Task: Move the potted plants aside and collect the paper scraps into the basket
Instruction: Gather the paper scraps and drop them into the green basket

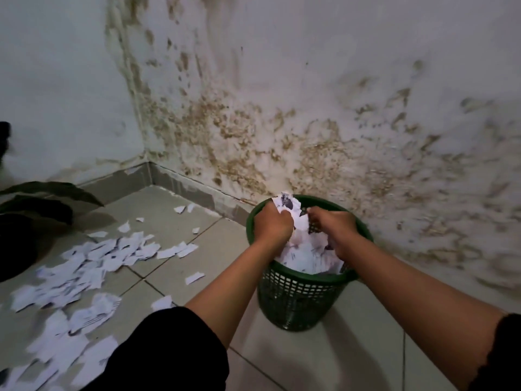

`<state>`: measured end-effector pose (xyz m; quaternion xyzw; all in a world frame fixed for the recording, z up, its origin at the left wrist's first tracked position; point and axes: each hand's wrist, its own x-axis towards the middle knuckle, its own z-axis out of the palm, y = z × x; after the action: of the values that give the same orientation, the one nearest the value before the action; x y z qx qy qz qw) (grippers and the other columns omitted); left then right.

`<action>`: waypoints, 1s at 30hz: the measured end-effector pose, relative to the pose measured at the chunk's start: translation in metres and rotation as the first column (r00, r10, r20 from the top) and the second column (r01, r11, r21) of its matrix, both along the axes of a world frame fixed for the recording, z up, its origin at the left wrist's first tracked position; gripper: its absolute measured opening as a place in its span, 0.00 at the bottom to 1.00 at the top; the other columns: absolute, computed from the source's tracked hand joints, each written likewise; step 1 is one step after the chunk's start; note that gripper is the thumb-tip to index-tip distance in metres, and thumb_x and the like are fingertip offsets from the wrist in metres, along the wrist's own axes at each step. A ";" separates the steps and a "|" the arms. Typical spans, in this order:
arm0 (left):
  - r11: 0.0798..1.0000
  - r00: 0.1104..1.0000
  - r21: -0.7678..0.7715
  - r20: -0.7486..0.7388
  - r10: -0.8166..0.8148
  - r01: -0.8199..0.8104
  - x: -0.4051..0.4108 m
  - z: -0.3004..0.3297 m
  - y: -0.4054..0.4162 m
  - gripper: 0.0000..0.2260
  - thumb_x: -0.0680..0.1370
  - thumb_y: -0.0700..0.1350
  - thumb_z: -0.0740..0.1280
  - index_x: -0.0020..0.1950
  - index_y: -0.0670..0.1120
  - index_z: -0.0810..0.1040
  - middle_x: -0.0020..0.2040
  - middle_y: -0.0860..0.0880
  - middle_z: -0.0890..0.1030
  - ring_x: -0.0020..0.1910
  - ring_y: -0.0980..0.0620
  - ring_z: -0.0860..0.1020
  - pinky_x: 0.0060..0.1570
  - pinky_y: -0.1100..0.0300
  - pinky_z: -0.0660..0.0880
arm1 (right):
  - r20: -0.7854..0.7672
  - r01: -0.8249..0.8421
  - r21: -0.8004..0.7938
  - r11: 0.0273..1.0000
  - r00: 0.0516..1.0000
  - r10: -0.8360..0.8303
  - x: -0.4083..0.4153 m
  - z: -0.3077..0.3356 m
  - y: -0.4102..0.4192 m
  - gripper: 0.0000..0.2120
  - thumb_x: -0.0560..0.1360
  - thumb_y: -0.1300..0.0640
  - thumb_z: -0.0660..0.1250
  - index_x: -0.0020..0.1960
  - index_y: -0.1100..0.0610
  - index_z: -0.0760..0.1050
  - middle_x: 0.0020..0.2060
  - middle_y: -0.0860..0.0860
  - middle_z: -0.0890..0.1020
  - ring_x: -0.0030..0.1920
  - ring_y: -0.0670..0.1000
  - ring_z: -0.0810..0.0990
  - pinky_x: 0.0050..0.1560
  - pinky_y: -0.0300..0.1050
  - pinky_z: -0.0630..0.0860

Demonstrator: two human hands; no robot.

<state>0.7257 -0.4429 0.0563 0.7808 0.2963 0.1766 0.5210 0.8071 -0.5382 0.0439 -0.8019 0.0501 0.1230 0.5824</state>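
Note:
A green lattice basket [298, 303] stands on the tiled floor by the stained wall, holding a heap of white paper scraps [307, 253]. Both my hands are over its mouth. My left hand [272, 221] grips a bunch of scraps [287, 203] that sticks up above the rim. My right hand [334, 221] holds the same bunch from the other side, fingers curled into the paper. Many more scraps [84, 266] lie scattered on the floor to the left. A potted plant [33, 204] with dark leaves sits at the far left edge, its pot mostly in shadow.
The corner of two mould-stained walls [146, 162] is behind the basket, with a grey skirting along the floor. My dark-clothed knee [166, 354] is at the bottom centre. Bare tiles [352, 356] lie to the right of the basket.

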 end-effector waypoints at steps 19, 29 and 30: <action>0.943 0.969 0.333 0.233 -0.080 -0.002 -0.011 -0.005 0.016 0.08 0.78 0.44 0.62 0.55 0.43 0.72 0.54 0.45 0.73 0.53 0.48 0.74 0.53 0.58 0.69 | -0.314 -0.547 -0.834 0.071 0.576 0.755 -0.015 -0.042 0.028 0.34 0.75 0.36 0.54 0.77 0.48 0.53 0.77 0.53 0.57 0.75 0.57 0.58 0.73 0.55 0.59; 0.921 0.970 0.343 0.213 0.118 -0.187 -0.048 -0.021 0.070 0.08 0.76 0.41 0.63 0.54 0.42 0.73 0.53 0.44 0.73 0.49 0.47 0.74 0.49 0.55 0.72 | 0.545 -0.045 -0.697 0.716 0.615 0.570 -0.067 0.024 0.063 0.11 0.74 0.52 0.62 0.37 0.56 0.76 0.34 0.52 0.78 0.39 0.55 0.78 0.39 0.47 0.75; 0.910 0.979 0.379 0.171 0.112 -0.171 -0.059 -0.026 0.079 0.08 0.76 0.41 0.63 0.55 0.42 0.72 0.53 0.43 0.73 0.48 0.47 0.73 0.48 0.56 0.70 | 0.603 -0.019 -0.686 0.727 0.544 0.583 -0.077 0.025 0.072 0.11 0.74 0.51 0.62 0.41 0.56 0.78 0.39 0.54 0.80 0.43 0.56 0.78 0.44 0.50 0.76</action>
<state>0.6667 -0.3639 0.0305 0.8305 0.2719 0.3261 0.3605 0.7304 -0.4667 0.0685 -0.9061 -0.3238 -0.1617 0.2191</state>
